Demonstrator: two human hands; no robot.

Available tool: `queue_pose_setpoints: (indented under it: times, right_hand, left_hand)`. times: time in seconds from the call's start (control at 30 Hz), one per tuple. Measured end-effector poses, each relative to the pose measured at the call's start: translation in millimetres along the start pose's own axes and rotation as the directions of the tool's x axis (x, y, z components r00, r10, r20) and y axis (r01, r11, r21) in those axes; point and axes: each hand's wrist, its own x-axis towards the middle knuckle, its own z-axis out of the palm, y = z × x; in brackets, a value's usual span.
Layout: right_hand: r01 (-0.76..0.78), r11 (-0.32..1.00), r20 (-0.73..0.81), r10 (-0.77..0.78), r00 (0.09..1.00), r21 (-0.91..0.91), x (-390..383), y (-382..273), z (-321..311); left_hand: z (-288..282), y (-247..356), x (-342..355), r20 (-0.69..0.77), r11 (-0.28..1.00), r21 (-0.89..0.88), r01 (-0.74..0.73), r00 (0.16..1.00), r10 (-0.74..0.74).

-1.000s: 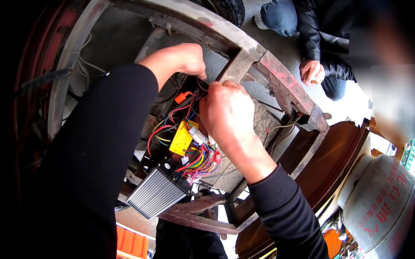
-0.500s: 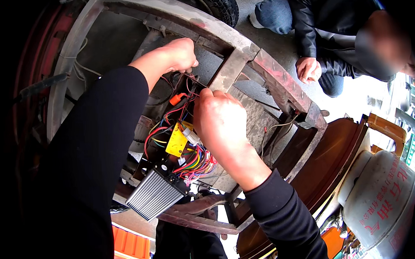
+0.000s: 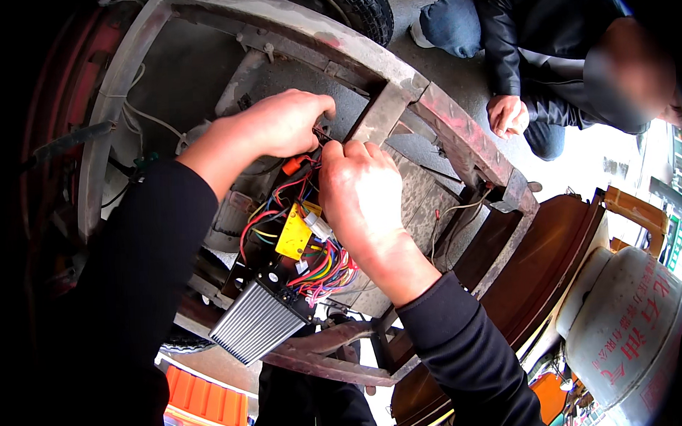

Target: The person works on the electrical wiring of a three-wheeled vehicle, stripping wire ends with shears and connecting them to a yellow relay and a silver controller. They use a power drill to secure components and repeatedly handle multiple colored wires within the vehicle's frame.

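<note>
Pinching thin wires [image 3: 320, 138] between left hand [image 3: 281, 125] and right hand [image 3: 359, 190], both grips seemingly closed; tugging could snap a connector [image 3: 294, 166]

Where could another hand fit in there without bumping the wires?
Bare grey panel above the left hand, inside the rusty metal frame. Crowded: the coloured wire bundle and yellow connector between the right hand and ribbed silver box.

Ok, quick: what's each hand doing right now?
Left hand: closed, pinching the wires by the rusty frame.
Right hand: closed on the same wires.
</note>
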Motion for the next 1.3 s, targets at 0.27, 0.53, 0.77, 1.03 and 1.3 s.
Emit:
queue_pose_setpoints:
  times: [0.27, 0.53, 0.77, 1.03, 1.3]
  right_hand:
    - [0.015, 0.995, -0.036, -0.012, 0.999, 0.104, 0, 1, 14]
    - [-0.017, 0.994, 0.002, 0.017, 1.000, 0.108, -1, 1, 17]
    - [-0.010, 0.996, -0.012, 0.011, 1.000, 0.084, -2, 0, 19]
    - [-0.146, 0.984, 0.103, 0.135, 0.985, 0.104, -5, 2, 0]
    - [-0.219, 0.939, 0.210, 0.165, 0.964, 0.266, -15, 2, -16]
  left_hand:
    - [27, -1, -6, -0.232, 0.970, -0.204, 0.131, 0.956, -0.178]
    - [-1, -13, 3, 0.206, 0.665, -0.682, 0.303, 0.953, -0.223]
    - [0, -23, 15, 0.084, 0.767, -0.595, 0.240, 0.968, -0.238]
    - [17, -28, 44, -0.024, 0.796, -0.574, 0.190, 0.969, -0.248]
    - [10, -31, 23, 0.039, 0.649, -0.721, 0.243, 0.949, -0.312]
